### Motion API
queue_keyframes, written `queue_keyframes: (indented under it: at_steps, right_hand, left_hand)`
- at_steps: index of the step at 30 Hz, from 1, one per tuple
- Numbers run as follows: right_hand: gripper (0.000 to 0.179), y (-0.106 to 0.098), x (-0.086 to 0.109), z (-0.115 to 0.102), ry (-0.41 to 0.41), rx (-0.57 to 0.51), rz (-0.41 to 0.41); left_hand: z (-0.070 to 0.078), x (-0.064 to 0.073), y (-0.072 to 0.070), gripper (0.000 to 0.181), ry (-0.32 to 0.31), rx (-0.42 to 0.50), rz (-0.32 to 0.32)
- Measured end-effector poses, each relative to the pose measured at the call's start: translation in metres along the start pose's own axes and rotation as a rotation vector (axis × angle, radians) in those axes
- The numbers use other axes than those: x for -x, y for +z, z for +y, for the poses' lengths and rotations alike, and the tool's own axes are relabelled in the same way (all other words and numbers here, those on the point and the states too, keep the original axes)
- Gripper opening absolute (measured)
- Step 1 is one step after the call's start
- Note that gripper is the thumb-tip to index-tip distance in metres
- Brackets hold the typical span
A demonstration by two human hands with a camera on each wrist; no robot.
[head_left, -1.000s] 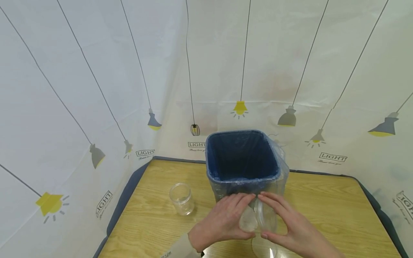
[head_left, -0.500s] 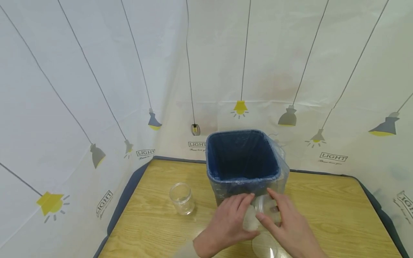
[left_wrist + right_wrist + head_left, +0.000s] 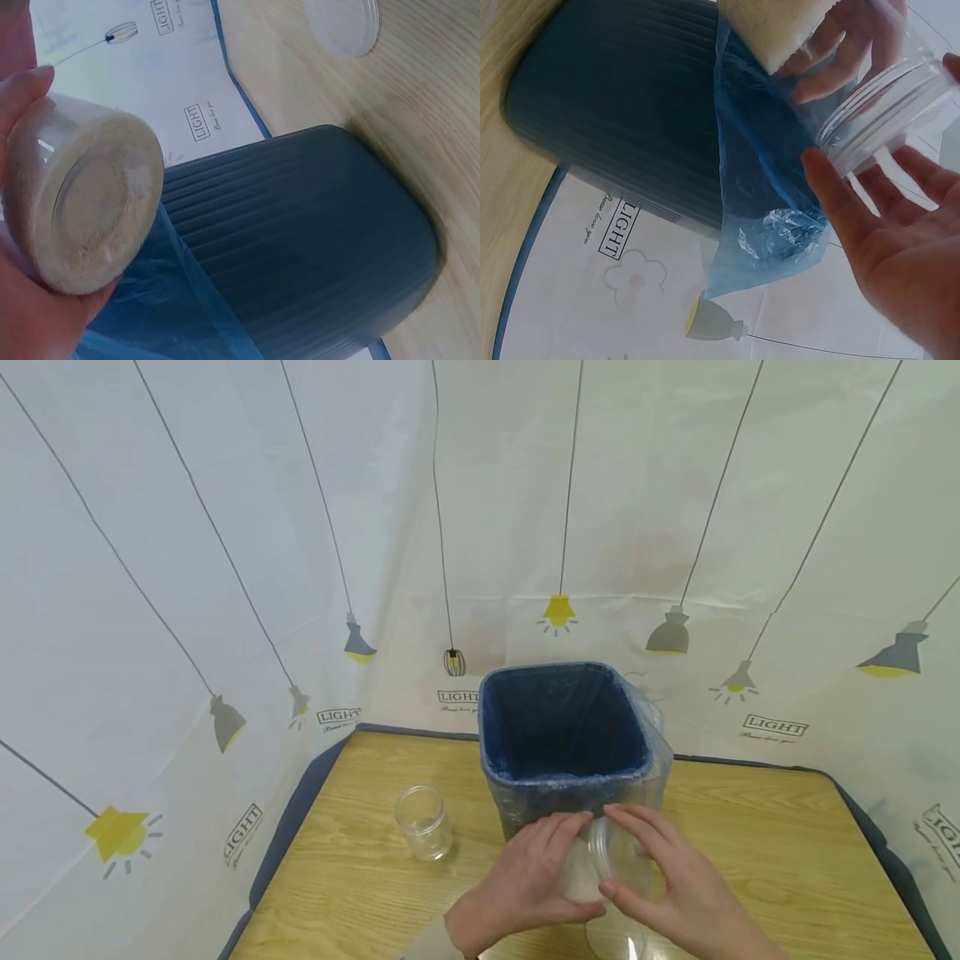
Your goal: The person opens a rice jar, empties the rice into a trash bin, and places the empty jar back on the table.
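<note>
My left hand [image 3: 525, 877] grips a clear jar [image 3: 580, 870] lying roughly sideways, its base turned left. Pale, grainy stuff [image 3: 97, 202] covers the inside of that base. From the other side my right hand [image 3: 675, 877] holds a clear ridged part [image 3: 885, 105] between thumb and fingers. Whether this is the same jar's mouth end or a second jar against it, I cannot tell. Below the hands, a clear round disc like a lid [image 3: 615, 935] lies on the table, partly hidden. Both hands are in front of a blue bin [image 3: 562, 727].
A film liner [image 3: 648, 727] hangs over the bin's rim. To its left stands another clear jar [image 3: 423, 822], upright. The wooden table [image 3: 360, 902] ends at sheeting [image 3: 750, 527] printed with lamps, which rises behind and at both sides.
Half a second ago the right thumb and fingers shifted on the clear ridged part. Now they are spread around it again, much as a second ago. The left hand stays nearly in place.
</note>
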State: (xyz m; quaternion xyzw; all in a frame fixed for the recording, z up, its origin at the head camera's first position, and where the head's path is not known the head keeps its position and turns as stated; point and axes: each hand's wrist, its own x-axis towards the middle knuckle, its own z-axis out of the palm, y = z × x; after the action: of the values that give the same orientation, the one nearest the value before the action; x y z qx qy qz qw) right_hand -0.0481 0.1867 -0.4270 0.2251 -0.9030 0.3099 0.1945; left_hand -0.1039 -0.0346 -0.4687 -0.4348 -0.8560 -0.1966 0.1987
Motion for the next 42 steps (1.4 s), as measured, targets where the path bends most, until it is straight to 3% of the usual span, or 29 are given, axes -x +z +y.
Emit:
queue_keyframes:
  at_steps: [6, 10, 13, 20, 24, 26, 33, 39, 42]
  right_hand:
    - [0.084, -0.001, -0.001, 0.006, -0.125, -0.063, -0.022]
    - [0.085, -0.003, 0.0, 0.006, -0.121, -0.065, -0.06]
    - [0.084, -0.004, 0.0, 0.003, -0.015, -0.067, -0.104]
    - [0.077, -0.004, -0.004, -0.008, 0.386, -0.097, -0.252]
    - [0.079, -0.001, -0.007, -0.01, 0.464, -0.092, -0.291]
    - [0.076, -0.001, -0.007, -0.01, 0.441, -0.09, -0.266]
    - [0.072, 0.002, 0.001, -0.005, 0.179, -0.08, -0.107]
    - [0.077, 0.002, 0.002, 0.003, -0.012, -0.102, -0.048]
    - [0.078, 0.0, 0.003, 0.004, -0.057, -0.104, -0.062]
  left_hand:
    - [-0.005, 0.001, 0.0, 0.106, 0.022, 0.029, -0.023]
    - [-0.006, 0.001, 0.0, 0.105, 0.02, 0.03, -0.032]
    - [-0.005, 0.002, 0.001, 0.104, 0.021, 0.018, -0.018]
    - [-0.003, 0.005, 0.002, 0.106, 0.025, -0.073, 0.019]
    - [-0.002, 0.004, 0.002, 0.105, 0.036, -0.111, 0.033]
    - [-0.002, 0.004, 0.002, 0.105, 0.034, -0.114, 0.033]
    - [-0.004, 0.003, 0.001, 0.101, 0.036, -0.107, 0.025]
    - [-0.007, 0.002, 0.0, 0.102, 0.061, -0.067, 0.009]
    - [-0.01, 0.002, -0.001, 0.105, 0.08, -0.039, -0.017]
